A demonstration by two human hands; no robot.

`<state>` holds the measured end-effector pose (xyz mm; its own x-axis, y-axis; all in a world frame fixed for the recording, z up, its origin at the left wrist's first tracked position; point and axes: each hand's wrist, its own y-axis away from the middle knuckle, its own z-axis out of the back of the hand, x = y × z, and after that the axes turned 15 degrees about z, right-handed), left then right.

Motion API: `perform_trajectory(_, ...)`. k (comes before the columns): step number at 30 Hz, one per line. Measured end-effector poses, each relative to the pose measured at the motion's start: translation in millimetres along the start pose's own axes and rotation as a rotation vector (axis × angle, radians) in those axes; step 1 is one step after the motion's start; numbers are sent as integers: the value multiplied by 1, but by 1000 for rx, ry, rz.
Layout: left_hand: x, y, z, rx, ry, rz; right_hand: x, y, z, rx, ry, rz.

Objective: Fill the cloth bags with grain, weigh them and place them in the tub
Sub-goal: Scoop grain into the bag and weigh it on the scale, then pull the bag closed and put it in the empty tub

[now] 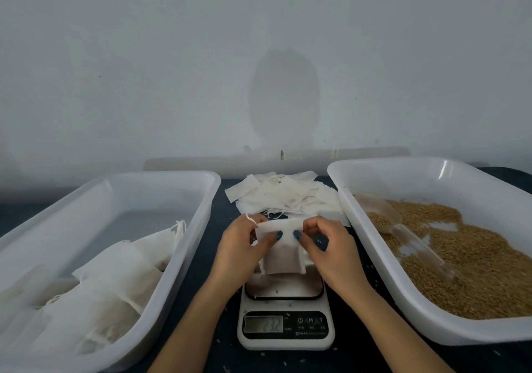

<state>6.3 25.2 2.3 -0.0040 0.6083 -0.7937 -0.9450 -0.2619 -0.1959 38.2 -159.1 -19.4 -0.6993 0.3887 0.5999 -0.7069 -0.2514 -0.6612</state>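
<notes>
A small white cloth bag (283, 254) with grain showing through its lower half stands on the kitchen scale (285, 326). My left hand (241, 251) pinches its top left corner and my right hand (325, 246) pinches its top right corner, thumbs on the front of the cloth. The scale's display shows digits that are too faint to read. The white tub on the left (161, 260) holds several filled bags (115, 280). The right tub (383, 260) holds brown grain (478, 269) and a clear plastic scoop (403, 228) lying in it.
A heap of empty white cloth bags (285, 197) with loose strings lies behind the scale, between the two tubs. The dark table (207, 309) carries scattered grains around the scale. A pale wall stands close behind everything.
</notes>
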Motion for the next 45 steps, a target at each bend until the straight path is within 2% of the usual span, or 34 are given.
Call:
perform_trajectory(2,-7,0,9,-47,32,-5,0,-1,2,-29,-42,-1)
perform_trajectory(5,-19,-2,32,-215,55,11,0,0,3,-23,-45,-16)
perform_trajectory(11,-50,-3,78,-647,-412,109,6,1,1,16,-52,-21)
perform_trajectory(15,-64,-7,114,-751,-604,233,8,3,2,23,-59,-21)
perform_trajectory(19,-65,-24,150,-672,-723,407,10,3,1,25,-71,-39)
perform_trajectory(26,-26,-61,173,-445,-885,555,11,3,0,35,-67,-36)
perform_trajectory(32,9,-72,156,21,-891,639,10,3,-1,24,-81,-37)
perform_trajectory(35,13,-67,138,248,-1007,601,9,4,-1,27,-69,-33)
perform_trajectory(37,11,-66,132,338,-1056,588,8,3,0,35,-61,-39)
perform_trajectory(39,5,-66,135,329,-1032,613,8,3,1,29,-66,-51)
perform_trajectory(41,-8,-65,138,246,-1013,627,8,3,1,21,-69,-50)
perform_trajectory(43,-30,-64,140,68,-1079,533,8,3,0,22,-58,-51)
perform_trajectory(45,-59,-59,130,-178,-1077,358,7,3,-2,9,-43,-56)
